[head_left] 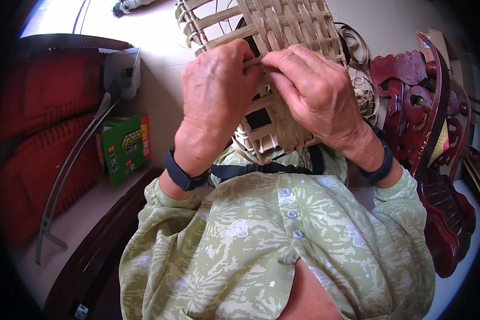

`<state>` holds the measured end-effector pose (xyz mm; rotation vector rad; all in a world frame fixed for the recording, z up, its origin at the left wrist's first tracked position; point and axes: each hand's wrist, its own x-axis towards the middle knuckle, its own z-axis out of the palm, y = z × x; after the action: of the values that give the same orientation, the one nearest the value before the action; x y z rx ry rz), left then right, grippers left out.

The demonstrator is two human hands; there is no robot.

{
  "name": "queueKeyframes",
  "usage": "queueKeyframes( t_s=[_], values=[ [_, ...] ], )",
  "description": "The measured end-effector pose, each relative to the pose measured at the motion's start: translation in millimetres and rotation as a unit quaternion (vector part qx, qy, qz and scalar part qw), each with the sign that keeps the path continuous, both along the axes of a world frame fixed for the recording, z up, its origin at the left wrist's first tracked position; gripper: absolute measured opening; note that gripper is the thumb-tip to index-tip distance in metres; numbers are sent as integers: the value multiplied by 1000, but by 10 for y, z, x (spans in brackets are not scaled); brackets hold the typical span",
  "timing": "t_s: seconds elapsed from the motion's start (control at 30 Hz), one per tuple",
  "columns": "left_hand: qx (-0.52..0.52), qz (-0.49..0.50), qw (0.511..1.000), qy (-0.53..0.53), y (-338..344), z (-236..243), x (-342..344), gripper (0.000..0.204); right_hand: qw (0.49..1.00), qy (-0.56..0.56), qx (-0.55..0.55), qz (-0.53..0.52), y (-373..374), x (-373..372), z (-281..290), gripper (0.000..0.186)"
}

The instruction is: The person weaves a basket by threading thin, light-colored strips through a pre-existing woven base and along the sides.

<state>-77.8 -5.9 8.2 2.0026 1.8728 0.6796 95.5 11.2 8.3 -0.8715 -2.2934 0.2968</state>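
A panel of flat beige strips woven in a wide grid (pixel 298 32) lies in front of me, its near edge against my lap. Dark gaps show through its left and near parts, where the weave is looser. Over its middle both my hands are close together, gripping one flat beige strip (pixel 252 63). My left hand (pixel 218 80) is closed, its thumb and curled fingers on the strip's left part. With thumb and fingers pinched, my right hand (pixel 314 90) has the strip just to the right. My fingers hide part of the weave beneath.
Coiled strips (pixel 357 45) and a bundle of loose beige strands (pixel 365 93) lie right of the panel. Carved dark-red wooden furniture (pixel 410 101) stands at right. On the left are red cushions (pixel 53 85), a green box (pixel 124 149) and a thin curved metal frame (pixel 72 170).
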Motion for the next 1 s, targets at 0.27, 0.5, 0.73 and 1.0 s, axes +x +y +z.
queueKeyframes(
  t_s=[0.27, 0.5, 0.73, 1.0],
  values=[
    [36, -41, 996, -65, -105, -28, -79, 14, 999, -8, -41, -5, -35, -58, 54, 16],
    [56, -4, 996, -63, -143, -93, -57, 16, 989, -21, -123, -84, -119, -132, 82, 21],
    [102, 65, 992, -35, -164, -216, 78, 21, 962, -14, -233, -140, -330, 40, 185, 15],
    [150, 28, 988, 19, -190, -235, 80, 18, 961, -17, -236, -141, -136, -94, 151, 12]
  ],
)
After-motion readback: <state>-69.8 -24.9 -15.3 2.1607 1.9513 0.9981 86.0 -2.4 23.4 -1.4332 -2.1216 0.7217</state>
